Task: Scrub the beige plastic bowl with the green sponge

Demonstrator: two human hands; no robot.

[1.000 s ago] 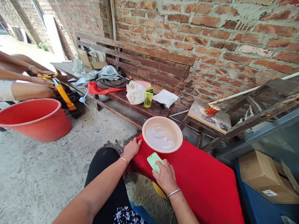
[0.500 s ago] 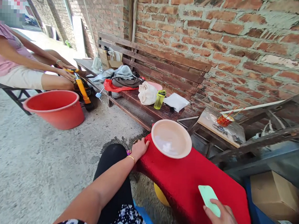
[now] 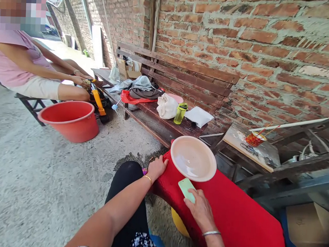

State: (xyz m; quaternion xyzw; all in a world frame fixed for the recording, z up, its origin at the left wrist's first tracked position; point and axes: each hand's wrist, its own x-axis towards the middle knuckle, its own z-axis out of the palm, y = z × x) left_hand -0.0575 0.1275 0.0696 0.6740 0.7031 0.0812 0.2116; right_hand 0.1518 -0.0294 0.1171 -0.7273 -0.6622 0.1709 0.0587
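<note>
My right hand [image 3: 200,207] grips a flat mint-green scrub brush [image 3: 186,189] with a small hole near its far end. Its underside is hidden against or just above the red cloth [image 3: 239,212], close below a pale basin [image 3: 193,155]. The basin holds clear water and stands on the far end of the cloth. My left hand [image 3: 156,168] is closed over the left edge of the red cloth, beside the basin. Whatever supports the cloth is covered by it.
A wooden bench [image 3: 164,134] carries a white bag [image 3: 167,106], a green bottle [image 3: 180,113] and a white packet [image 3: 199,116]. A red tub [image 3: 72,124] stands on the concrete before a seated person [image 3: 26,61]. A small table [image 3: 250,144] holds a patterned cup [image 3: 255,139].
My right hand has moved the scrub brush forward and left along the cloth to near the basin. My left hand stays at the cloth's edge. The view has shifted slightly left.
</note>
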